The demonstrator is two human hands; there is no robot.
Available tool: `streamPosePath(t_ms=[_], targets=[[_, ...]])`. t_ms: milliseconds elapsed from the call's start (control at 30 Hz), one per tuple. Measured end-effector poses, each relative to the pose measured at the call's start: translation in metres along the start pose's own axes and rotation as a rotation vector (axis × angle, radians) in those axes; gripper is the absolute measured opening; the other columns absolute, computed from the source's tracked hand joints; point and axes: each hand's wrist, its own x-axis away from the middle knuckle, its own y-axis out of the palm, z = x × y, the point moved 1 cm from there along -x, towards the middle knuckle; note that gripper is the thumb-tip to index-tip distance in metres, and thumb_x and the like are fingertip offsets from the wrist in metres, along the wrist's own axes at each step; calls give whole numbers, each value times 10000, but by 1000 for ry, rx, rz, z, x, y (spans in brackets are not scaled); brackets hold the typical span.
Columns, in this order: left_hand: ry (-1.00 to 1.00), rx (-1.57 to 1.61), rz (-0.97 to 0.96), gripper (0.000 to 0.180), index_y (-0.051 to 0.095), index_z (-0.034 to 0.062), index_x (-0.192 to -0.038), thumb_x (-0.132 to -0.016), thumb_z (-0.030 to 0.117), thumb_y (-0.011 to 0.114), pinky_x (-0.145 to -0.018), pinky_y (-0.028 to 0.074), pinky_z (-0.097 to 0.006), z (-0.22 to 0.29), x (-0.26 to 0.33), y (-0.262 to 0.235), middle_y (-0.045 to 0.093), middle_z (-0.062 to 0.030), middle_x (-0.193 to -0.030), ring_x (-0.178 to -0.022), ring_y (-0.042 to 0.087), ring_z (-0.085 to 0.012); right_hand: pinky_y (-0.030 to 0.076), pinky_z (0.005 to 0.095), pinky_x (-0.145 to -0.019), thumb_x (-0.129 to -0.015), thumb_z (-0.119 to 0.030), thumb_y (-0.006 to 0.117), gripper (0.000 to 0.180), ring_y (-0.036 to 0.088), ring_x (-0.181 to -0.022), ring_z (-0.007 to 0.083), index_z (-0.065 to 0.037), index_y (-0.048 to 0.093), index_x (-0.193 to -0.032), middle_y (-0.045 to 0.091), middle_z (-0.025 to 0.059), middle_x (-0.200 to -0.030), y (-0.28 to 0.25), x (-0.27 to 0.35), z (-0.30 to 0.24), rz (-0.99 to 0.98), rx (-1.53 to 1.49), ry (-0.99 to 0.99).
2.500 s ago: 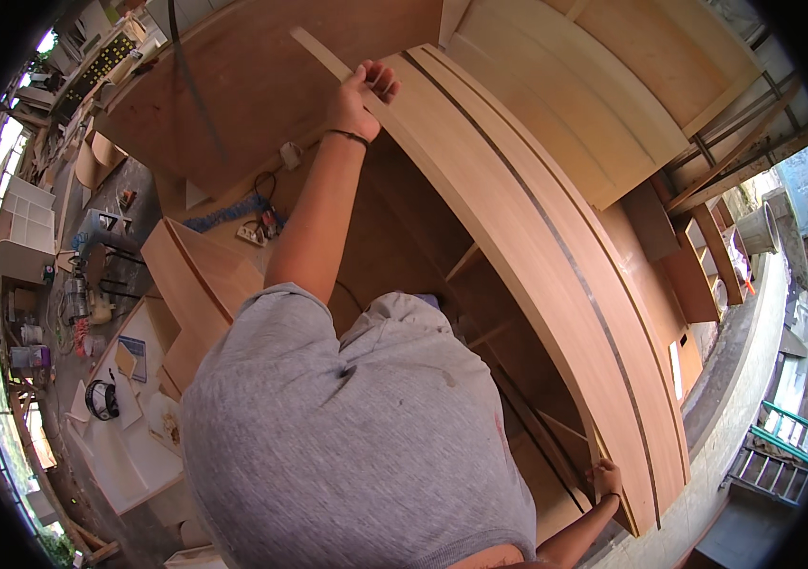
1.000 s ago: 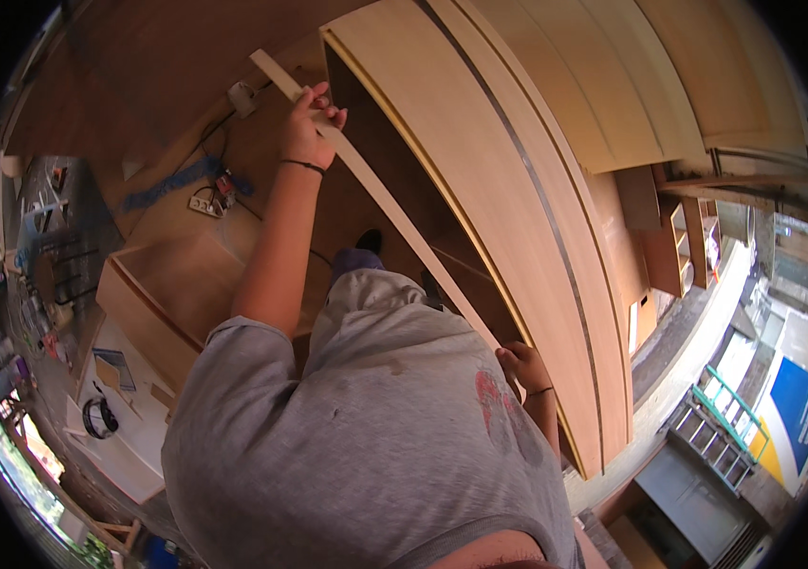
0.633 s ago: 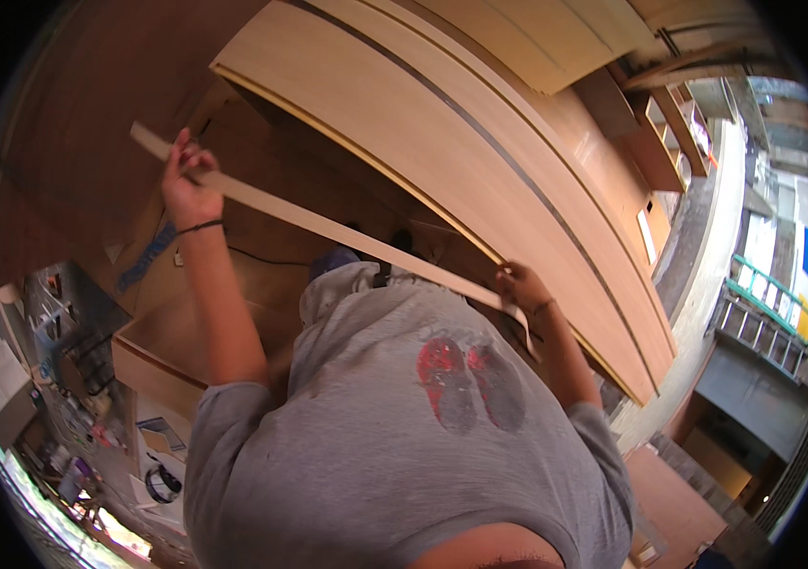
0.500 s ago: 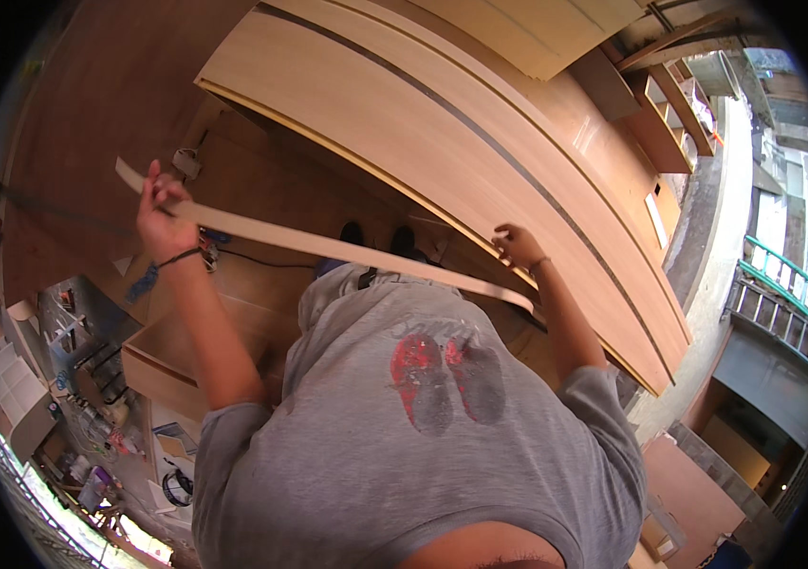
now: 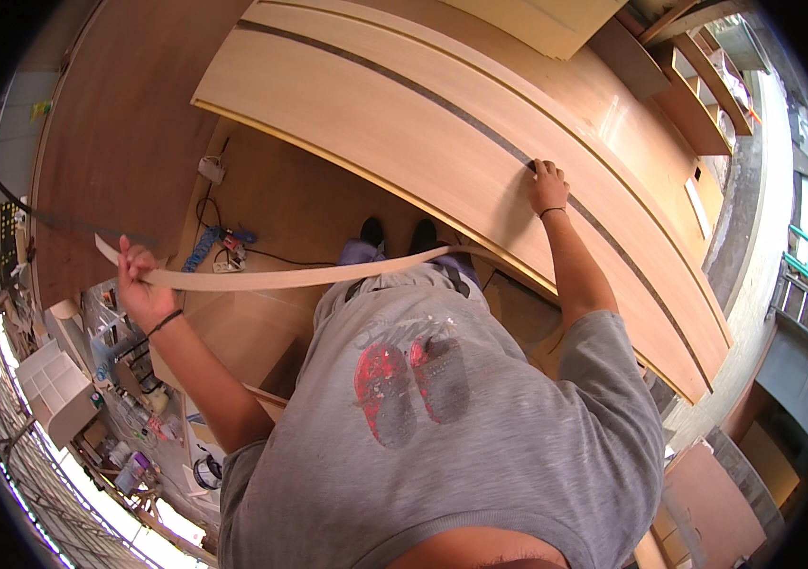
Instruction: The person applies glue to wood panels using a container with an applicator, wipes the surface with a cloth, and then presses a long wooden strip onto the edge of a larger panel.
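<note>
My left hand (image 5: 146,287) is closed round one end of a long, thin, pale edging strip (image 5: 280,280), a short tip of it sticking out past the fingers. The strip bows across in front of my waist, and its far end curves down beside the panel's near edge. On top of a long light-wood panel (image 5: 404,142), my right hand (image 5: 549,190) rests with bent fingers at the dark stripe (image 5: 480,131) running along it. Whatever those fingers may hold is hidden.
A reddish-brown board (image 5: 110,142) rises at the left. Near my feet lie a power strip (image 5: 230,261), a blue coiled hose (image 5: 201,251) and cables. Tools and a white compartment tray (image 5: 48,379) clutter the lower left. Wooden shelving (image 5: 703,95) stands far right.
My right hand has moved up and forward from the panel's near edge onto its dark stripe. My left hand has lowered and shifted left with the strip, which now bows more.
</note>
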Motion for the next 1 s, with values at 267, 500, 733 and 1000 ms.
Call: streamPosePath(t_ms=[267,500,733,1000], targets=[[-86,47,-27,280,475,-73,-1162,-924,72,447,-674,504,-260,-8,1,20,431,-49,-785,-630,450,-104,442,443,-793,-773,-143,573,164,538,-969,277,-134,586,-936,597,62,-976,-12,-7,1,-44,-82,-55],[-87,54,-17,278,474,-73,-1161,-926,69,430,-677,495,-269,-7,3,22,423,-52,-786,-637,451,-110,438,408,-728,-765,-74,535,116,543,-895,277,-119,550,-870,562,69,-923,2,13,3,136,-131,-326],[-100,32,-24,273,475,-75,-1155,-923,61,433,-670,473,-258,-4,8,24,419,-54,-791,-641,451,-109,405,403,-769,-765,-83,550,123,524,-920,252,-125,553,-880,565,57,-924,3,24,3,189,-134,-394],[-107,52,-25,271,469,-78,-1156,-920,50,430,-675,485,-259,-10,9,27,423,-57,-794,-647,455,-113,401,403,-767,-777,-105,546,111,523,-920,241,-133,561,-883,569,37,-921,0,19,7,136,-122,-413]])
